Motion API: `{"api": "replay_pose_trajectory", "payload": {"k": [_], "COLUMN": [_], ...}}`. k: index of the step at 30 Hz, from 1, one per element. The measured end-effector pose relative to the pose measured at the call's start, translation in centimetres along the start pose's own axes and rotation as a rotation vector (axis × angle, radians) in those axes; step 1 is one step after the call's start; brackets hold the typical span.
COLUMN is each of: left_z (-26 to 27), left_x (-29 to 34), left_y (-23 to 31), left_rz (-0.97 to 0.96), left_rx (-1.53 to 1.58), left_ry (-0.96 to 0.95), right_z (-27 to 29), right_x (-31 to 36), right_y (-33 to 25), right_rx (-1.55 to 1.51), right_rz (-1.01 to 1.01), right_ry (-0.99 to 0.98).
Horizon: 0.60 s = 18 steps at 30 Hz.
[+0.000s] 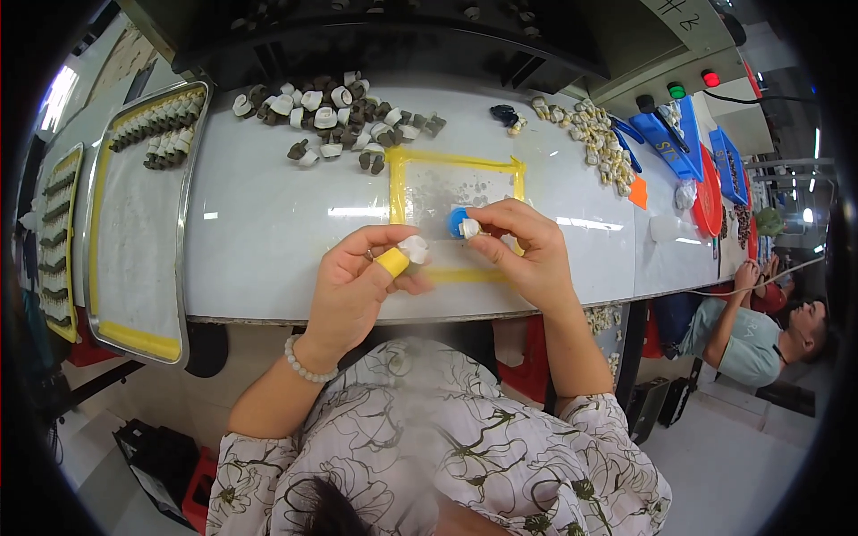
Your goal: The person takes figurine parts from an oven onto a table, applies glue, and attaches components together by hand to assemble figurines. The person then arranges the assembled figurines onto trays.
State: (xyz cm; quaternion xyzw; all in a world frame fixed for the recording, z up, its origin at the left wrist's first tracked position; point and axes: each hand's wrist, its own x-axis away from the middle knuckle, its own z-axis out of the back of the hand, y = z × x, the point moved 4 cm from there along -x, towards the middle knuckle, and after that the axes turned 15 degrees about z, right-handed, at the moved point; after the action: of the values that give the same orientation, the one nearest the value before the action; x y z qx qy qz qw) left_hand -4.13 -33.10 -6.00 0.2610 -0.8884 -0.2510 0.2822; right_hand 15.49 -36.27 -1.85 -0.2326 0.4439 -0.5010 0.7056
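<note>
My left hand (357, 268) pinches a small white fitting (414, 249) between its thumb and fingers; a yellow sleeve (392, 261) covers the thumb. Just right of it, my right hand (527, 250) grips a small white and pale yellow part (470, 230) at its fingertips. Against that part is a round blue piece (457, 220); whether the right hand holds it too, I cannot tell. Both hands are over a yellow-taped rectangle (456, 159) on the white table, its surface marked with wet-looking spots.
White and dark brown fittings (326, 118) lie piled at the back left. Small yellowish parts (594, 134) are heaped at the back right, near blue bins (670, 147) and a red tray (708, 192). Metal trays (185, 295) stand left. Another person (746, 326) sits far right.
</note>
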Motion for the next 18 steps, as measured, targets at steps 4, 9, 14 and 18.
{"api": "replay_pose_trajectory", "payload": {"k": [4,9,14,18], "left_z": [-0.3,-0.4,-0.6,-0.6], "left_x": [-0.2,-0.3,-0.4,-0.4], "left_y": [-0.2,-0.1,-0.4,-0.4], "left_rz": [0.021,0.012,-0.019,-0.03], "left_rx": [-0.073,-0.098,-0.105,-0.103], "left_ry": [0.05,-0.018,-0.046,-0.03], "right_z": [-0.9,-1.0,-0.4,-0.3], "right_x": [0.2,-0.6,-1.1,-1.5], "right_y": [-0.1,-1.9,-2.2,-2.8], "right_rx": [-0.2,-0.247,-0.259,-0.142], "right_rz": [-0.038,-0.068,-0.039,-0.014], "right_ry": [0.013,-0.076,-0.083,-0.18]}}
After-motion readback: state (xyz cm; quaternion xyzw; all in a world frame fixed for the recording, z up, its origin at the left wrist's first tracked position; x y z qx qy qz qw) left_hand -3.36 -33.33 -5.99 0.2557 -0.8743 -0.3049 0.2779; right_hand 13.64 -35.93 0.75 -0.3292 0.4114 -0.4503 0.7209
